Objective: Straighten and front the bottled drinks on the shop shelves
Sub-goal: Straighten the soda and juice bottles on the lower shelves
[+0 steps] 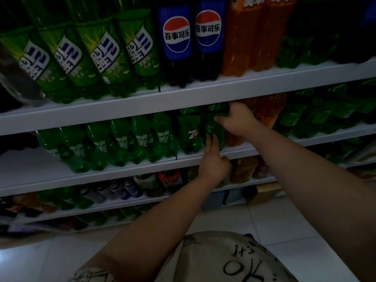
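Both my arms reach up to the white shelf (26,165): right hand (237,121) clutches the shoulder of the green plastic drink bottle (212,129) standing there (beside orange bottles (262,112)), left hand (213,166) presses straight fingers against its lower body.

A beige short-sleeved T-shirt (213,259) — its front is scrawled with black hand-drawn marks, among them a large "OK" and smaller scribbles. Black line drawing also crosses the left sleeve (87,275). The forearms, left grip (213,165) and right grip (238,121) are bare.
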`<state>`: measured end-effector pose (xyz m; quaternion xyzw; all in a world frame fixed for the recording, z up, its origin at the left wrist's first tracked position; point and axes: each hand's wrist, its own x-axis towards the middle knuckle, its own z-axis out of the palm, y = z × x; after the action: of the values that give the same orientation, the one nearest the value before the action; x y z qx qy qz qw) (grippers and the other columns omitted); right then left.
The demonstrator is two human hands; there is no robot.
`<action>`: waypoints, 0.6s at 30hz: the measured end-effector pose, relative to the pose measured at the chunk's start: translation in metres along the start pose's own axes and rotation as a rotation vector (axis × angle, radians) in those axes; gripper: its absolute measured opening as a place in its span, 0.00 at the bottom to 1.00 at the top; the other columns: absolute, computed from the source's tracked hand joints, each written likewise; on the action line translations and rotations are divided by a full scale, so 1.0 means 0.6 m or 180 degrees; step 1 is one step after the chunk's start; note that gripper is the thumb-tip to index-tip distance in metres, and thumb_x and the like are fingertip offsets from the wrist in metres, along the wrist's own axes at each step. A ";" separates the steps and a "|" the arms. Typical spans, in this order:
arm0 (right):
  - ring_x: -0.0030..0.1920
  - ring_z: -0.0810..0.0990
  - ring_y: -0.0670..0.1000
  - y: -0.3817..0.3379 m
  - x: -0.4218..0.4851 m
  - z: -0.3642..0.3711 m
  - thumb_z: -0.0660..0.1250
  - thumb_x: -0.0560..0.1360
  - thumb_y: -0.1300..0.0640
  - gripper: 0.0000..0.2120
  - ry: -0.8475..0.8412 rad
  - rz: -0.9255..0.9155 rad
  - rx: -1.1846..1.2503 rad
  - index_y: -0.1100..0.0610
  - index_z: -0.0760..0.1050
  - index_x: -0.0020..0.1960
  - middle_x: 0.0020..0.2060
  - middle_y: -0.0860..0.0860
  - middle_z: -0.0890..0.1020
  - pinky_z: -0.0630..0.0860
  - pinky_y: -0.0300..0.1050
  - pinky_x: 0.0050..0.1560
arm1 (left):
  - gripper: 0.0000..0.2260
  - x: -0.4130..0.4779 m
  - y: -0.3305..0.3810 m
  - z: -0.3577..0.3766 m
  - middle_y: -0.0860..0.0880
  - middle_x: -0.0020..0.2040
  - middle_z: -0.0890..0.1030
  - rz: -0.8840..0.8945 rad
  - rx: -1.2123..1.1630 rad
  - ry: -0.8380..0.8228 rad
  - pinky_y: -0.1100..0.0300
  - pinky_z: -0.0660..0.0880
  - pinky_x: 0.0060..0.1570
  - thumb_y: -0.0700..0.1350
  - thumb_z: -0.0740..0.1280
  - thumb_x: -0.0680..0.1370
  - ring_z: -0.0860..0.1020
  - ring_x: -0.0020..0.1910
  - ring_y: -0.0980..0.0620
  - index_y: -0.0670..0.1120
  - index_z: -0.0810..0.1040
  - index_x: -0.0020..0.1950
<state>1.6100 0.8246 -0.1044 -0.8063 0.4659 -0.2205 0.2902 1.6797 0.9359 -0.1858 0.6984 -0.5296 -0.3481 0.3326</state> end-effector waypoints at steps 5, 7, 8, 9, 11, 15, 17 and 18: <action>0.46 0.78 0.51 -0.008 -0.005 0.012 0.73 0.68 0.45 0.21 0.0447 -0.0080 -0.0231 0.56 0.77 0.54 0.46 0.52 0.81 0.69 0.38 0.41 | 0.34 -0.013 -0.005 0.007 0.52 0.78 0.39 0.0090 -0.0009 -0.0154 0.70 0.51 0.63 0.41 0.59 0.78 0.50 0.76 0.53 0.49 0.41 0.78; 0.44 0.79 0.52 -0.013 -0.010 0.011 0.73 0.68 0.42 0.20 0.0585 -0.0239 -0.0475 0.55 0.78 0.52 0.43 0.52 0.82 0.67 0.37 0.38 | 0.35 -0.013 -0.010 0.005 0.52 0.78 0.39 0.0050 -0.0007 -0.0140 0.72 0.49 0.62 0.41 0.59 0.78 0.49 0.76 0.54 0.49 0.41 0.78; 0.43 0.79 0.52 -0.014 -0.011 0.008 0.71 0.69 0.43 0.17 0.0548 -0.0297 -0.0551 0.54 0.78 0.49 0.40 0.51 0.81 0.66 0.37 0.36 | 0.34 -0.011 -0.011 0.003 0.52 0.78 0.39 0.0045 0.0025 -0.0098 0.72 0.49 0.62 0.41 0.59 0.79 0.49 0.76 0.54 0.48 0.41 0.78; 0.43 0.79 0.53 -0.013 -0.011 0.004 0.70 0.70 0.45 0.13 0.0446 -0.0290 -0.0553 0.54 0.77 0.46 0.37 0.50 0.80 0.65 0.38 0.34 | 0.34 -0.009 -0.012 0.001 0.52 0.78 0.39 0.0040 0.0059 -0.0061 0.73 0.50 0.63 0.40 0.59 0.79 0.50 0.76 0.54 0.48 0.41 0.78; 0.45 0.79 0.55 -0.008 -0.006 -0.007 0.68 0.72 0.48 0.10 0.0149 -0.0160 -0.0411 0.56 0.76 0.45 0.37 0.51 0.79 0.71 0.41 0.36 | 0.34 -0.003 -0.012 -0.004 0.52 0.78 0.39 0.0011 0.0045 -0.0080 0.70 0.53 0.65 0.40 0.59 0.79 0.51 0.76 0.52 0.49 0.41 0.78; 0.54 0.78 0.55 -0.007 -0.001 -0.020 0.71 0.71 0.47 0.22 0.0005 -0.0005 -0.0074 0.56 0.75 0.60 0.53 0.56 0.80 0.77 0.49 0.55 | 0.35 0.005 -0.008 -0.009 0.53 0.77 0.36 -0.0046 -0.0181 -0.0228 0.62 0.57 0.71 0.40 0.59 0.79 0.52 0.76 0.49 0.50 0.38 0.78; 0.52 0.78 0.55 -0.007 0.001 -0.019 0.71 0.70 0.44 0.24 0.0078 -0.0011 -0.0286 0.57 0.75 0.60 0.51 0.56 0.80 0.77 0.49 0.53 | 0.35 0.009 -0.006 -0.010 0.54 0.77 0.35 -0.0081 -0.0212 -0.0228 0.63 0.56 0.70 0.40 0.59 0.80 0.52 0.76 0.50 0.49 0.38 0.78; 0.50 0.78 0.56 -0.008 0.001 -0.018 0.70 0.70 0.41 0.25 0.0098 -0.0031 -0.0540 0.58 0.76 0.59 0.49 0.57 0.81 0.78 0.49 0.50 | 0.35 0.012 -0.005 -0.012 0.53 0.77 0.35 -0.0101 -0.0228 -0.0215 0.65 0.55 0.69 0.40 0.58 0.80 0.51 0.76 0.51 0.49 0.38 0.77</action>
<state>1.6066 0.8228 -0.0929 -0.8268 0.4833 -0.1941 0.2126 1.6885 0.9302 -0.1856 0.6822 -0.5165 -0.3955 0.3338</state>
